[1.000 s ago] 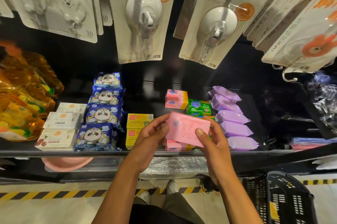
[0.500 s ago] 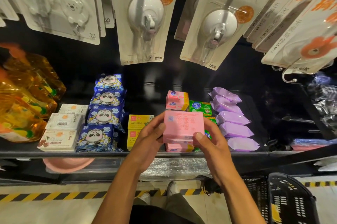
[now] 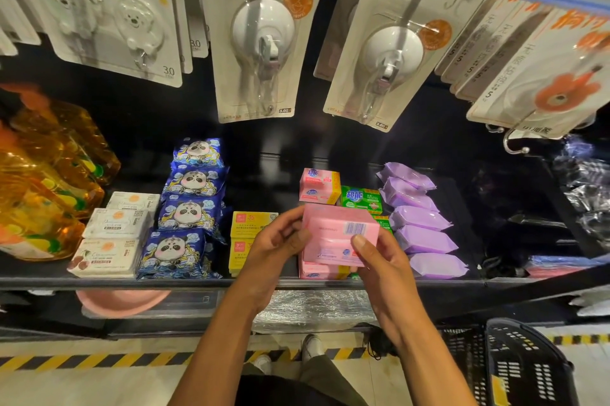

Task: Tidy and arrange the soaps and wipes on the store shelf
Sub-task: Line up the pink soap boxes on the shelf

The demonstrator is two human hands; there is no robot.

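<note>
The pink rectangular soap box (image 3: 340, 234) has turned barcode-side up since half a second ago, its left end gripped by the left hand (image 3: 274, 248), its right end by the right hand (image 3: 379, 262), just above a second pink soap box (image 3: 318, 271) at the near edge of the black metal shelf (image 3: 165, 283).

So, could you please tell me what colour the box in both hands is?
The soap box is pink, seen in the head view.
</note>
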